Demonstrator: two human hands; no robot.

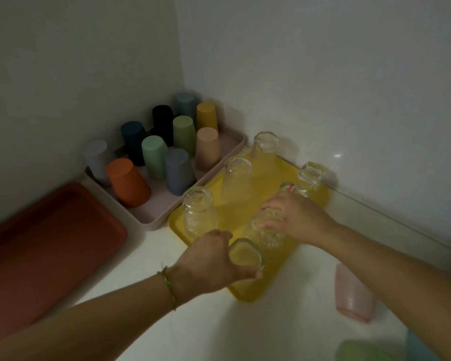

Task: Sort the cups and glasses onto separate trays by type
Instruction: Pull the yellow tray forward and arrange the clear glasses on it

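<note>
**Glasses onto the yellow tray, both hands engaged**

Placing glasses, by the look of things, with most of the sorting already done. Gripping a plain glass (245,252) in the left hand (211,261), thumb and fingers curled round its wall, at the near end of the yellow tray (248,293). Too blurred to tell whether seated on the tray or just above it. Gripping a textured glass (266,233) in the right hand (294,217), fingers wrapped over its top, mid-tray and just beside the plain one.

Beyond these two, five more glasses (236,178) on the same tray, spread toward the wall, apart from one another. Just beside it to the left, a pale pink tray (151,222) crowded with coloured cups (154,157), all mouth-down. Further left, a red-brown tray (50,243).

Not yet on any tray: a pink cup (352,293), mouth-down on the counter (193,321), right of the yellow tray and below the right forearm. Near the bottom right corner, a green shape (362,350) and a blue shape (417,347), cut off by the edge, possibly cups as well.

Next, most likely: seating both glasses flat and letting go without nudging the neighbours. Then reaching back right for the pink cup and carrying it high across the glasses to the pale pink tray. Calls for care there, given little free room among the cups.
</note>
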